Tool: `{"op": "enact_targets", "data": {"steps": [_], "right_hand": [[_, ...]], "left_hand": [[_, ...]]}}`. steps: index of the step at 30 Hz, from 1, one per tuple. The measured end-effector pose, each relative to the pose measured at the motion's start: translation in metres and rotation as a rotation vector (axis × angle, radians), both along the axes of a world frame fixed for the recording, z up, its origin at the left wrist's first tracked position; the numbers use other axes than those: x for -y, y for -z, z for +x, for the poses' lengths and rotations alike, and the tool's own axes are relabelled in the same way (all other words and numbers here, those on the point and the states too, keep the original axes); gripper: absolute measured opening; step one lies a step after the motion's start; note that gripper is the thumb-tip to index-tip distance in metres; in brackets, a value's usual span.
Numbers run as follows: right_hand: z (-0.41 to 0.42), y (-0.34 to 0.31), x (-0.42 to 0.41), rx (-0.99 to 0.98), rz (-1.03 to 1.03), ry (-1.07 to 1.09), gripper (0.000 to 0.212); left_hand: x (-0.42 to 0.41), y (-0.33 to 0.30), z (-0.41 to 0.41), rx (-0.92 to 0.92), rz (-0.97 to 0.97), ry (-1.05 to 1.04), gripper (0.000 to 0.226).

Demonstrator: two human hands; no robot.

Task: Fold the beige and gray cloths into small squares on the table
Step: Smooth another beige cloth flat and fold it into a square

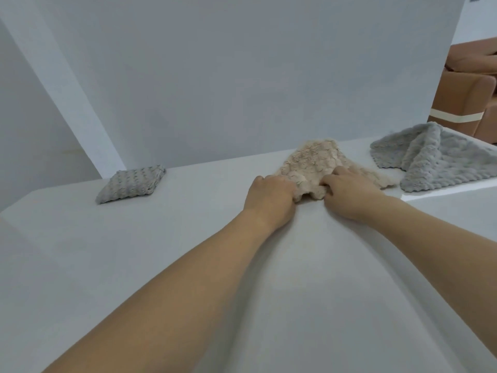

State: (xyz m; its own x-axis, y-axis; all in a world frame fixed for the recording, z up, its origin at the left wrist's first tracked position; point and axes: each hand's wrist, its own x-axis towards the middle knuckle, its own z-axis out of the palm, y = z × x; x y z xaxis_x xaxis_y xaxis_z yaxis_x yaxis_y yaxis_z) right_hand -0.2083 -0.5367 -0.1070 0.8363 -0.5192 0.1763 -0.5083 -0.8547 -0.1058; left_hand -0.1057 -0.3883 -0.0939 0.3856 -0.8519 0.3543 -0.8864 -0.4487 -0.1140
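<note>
A beige textured cloth (314, 161) lies rumpled on the white table (161, 251), a little right of centre near the far edge. My left hand (271, 196) grips its near edge on the left, fingers curled into the fabric. My right hand (347, 191) grips the same near edge on the right. A gray cloth (441, 157) lies loosely spread at the far right, partly doubled over itself. Another gray cloth (131, 183) sits folded into a small square at the far left.
A white wall panel (242, 76) rises right behind the table's far edge. A brown sofa (468, 90) shows beyond the table at the upper right. The table's right edge drops away beside the loose gray cloth.
</note>
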Motion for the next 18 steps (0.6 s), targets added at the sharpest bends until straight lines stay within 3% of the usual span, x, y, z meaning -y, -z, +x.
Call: {"op": "enact_targets", "data": {"steps": [4,6,9,15,18], "right_hand": [[0.002,-0.014,-0.017,-0.025,-0.079,-0.045,0.029],[0.007,-0.024,-0.03,0.021,-0.036,-0.016,0.023],[0.015,-0.044,-0.057,0.14,0.072,0.023,0.013],[0.015,-0.092,-0.118,0.492,0.319,0.047,0.024],[0.008,-0.13,-0.152,0.77,0.655,-0.016,0.033]], "left_hand": [[-0.038,-0.015,0.025,-0.636,-0.141,-0.216,0.019],[-0.064,-0.03,0.034,-0.813,-0.26,-0.273,0.023],[-0.107,-0.056,0.043,-0.921,-0.392,-0.306,0.028],[-0.199,-0.102,0.042,-1.046,-0.698,-0.344,0.022],[-0.237,-0.134,0.031,-1.111,-0.818,-0.289,0.021]]}}
